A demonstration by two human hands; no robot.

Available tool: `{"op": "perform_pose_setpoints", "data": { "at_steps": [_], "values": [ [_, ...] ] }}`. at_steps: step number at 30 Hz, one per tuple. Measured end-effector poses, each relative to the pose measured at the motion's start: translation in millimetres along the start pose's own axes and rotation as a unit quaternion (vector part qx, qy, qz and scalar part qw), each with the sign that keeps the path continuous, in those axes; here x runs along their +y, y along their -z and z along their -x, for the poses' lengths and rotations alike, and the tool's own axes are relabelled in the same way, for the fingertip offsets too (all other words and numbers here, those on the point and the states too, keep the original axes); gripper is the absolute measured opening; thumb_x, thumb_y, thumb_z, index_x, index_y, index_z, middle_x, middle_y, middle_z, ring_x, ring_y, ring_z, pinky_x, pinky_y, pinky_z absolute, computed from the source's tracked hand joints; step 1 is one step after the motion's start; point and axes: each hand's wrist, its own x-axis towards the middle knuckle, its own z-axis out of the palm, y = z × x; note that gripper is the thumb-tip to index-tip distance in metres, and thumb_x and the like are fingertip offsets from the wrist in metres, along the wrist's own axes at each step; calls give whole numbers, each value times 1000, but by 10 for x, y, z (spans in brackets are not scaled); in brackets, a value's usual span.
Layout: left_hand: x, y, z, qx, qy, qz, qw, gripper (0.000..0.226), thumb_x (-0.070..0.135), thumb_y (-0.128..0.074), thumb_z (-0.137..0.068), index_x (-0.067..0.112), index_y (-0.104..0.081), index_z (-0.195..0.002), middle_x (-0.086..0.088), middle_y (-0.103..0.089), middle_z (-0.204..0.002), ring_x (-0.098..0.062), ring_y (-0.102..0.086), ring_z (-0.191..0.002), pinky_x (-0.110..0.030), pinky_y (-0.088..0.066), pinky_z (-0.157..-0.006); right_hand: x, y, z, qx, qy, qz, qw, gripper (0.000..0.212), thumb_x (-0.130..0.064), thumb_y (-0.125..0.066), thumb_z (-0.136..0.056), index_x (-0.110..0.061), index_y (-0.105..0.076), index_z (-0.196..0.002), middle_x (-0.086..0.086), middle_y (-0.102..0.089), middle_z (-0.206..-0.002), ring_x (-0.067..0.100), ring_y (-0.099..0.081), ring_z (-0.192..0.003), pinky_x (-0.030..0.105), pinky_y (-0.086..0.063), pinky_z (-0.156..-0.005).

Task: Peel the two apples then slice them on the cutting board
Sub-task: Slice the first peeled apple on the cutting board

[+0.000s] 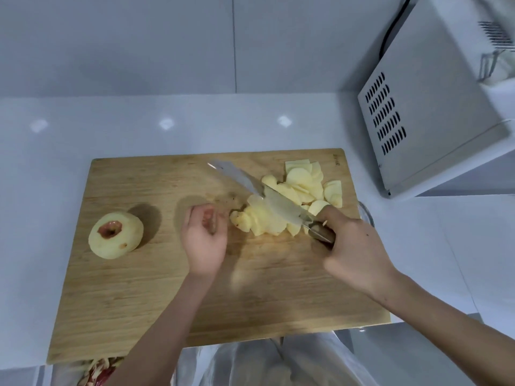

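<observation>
while the right hand (355,247) clamps the knife (240,180) over the apple slices (302,185) and the left hand (203,242) curls round a reddish scrap (209,218), the peeled apple (115,235) on the cutting board (167,288) may roll when cut.

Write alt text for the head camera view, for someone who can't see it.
A right hand holds a knife over a pile of apple slices on a wooden cutting board. The left hand grips a small reddish apple scrap beside them; a peeled apple sits at the board's left.
</observation>
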Motion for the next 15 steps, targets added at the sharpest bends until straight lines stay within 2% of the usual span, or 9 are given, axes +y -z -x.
{"op": "perform_pose_setpoints", "data": {
  "at_steps": [3, 5, 6, 8, 10, 12, 15],
  "values": [
    [254, 129, 20, 68, -64, 33, 995, 14, 19, -52, -85, 9, -60, -88, -4, -56, -83, -18, -51, -74, -34, -44, -68, 88, -84, -14, 43, 12, 81, 996, 28, -15, -62, -77, -14, -55, -104, 4, -66, -76, 23, -59, -64, 26, -37, -53],
    [512, 140, 44, 68, -151, 25, 986, 15, 15, -52, -87, 4, -62, -88, -5, -58, -84, -20, -52, -81, -31, -42, -75, 129, -162, -33, 61, 13, 122, 991, 31, -14, -68, -72, -9, -58, -101, 7, -65, -69, 27, -62, -60, 27, -38, -52],
    [635, 109, 65, 47, -198, 17, 979, 18, 15, -52, -88, 3, -65, -90, -8, -60, -88, -21, -53, -85, -29, -41, -80, 150, -203, -45, 74, 19, 139, 987, 33, -12, -74, -66, -7, -59, -95, 7, -62, -61, 26, -60, -52, 25, -37, -47],
    [836, -14, 120, -49, -278, -5, 959, 28, 20, -50, -91, 3, -70, -98, -10, -65, -102, -21, -56, -98, -27, -40, -89, 155, -249, -56, 105, 33, 163, 980, 40, -9, -83, -49, -6, -60, -81, 4, -54, -46, 23, -52, -37, 22, -32, -38],
    [910, -218, 186, -160, -328, -35, 930, 35, 25, -44, -96, 9, -69, -113, -10, -64, -121, -26, -54, -114, -37, -40, -101, 128, -253, -58, 137, 51, 183, 972, 40, -7, -85, -43, -5, -60, -74, 4, -51, -43, 24, -50, -33, 20, -32, -36],
    [903, -414, 235, -226, -325, -68, 916, 42, 31, -32, -102, 14, -63, -126, -9, -56, -135, -33, -47, -128, -49, -34, -108, 95, -226, -53, 172, 76, 200, 962, 35, -1, -83, -45, -3, -57, -68, 6, -50, -42, 24, -47, -32, 19, -29, -36],
    [845, -583, 248, -260, -293, -101, 915, 51, 38, -17, -104, 22, -55, -134, -7, -49, -143, -35, -38, -136, -52, -26, -113, 104, -181, -60, 195, 88, 214, 953, 30, 6, -77, -46, -3, -52, -61, 7, -47, -41, 24, -43, -30, 19, -27, -38]
  ]
}}
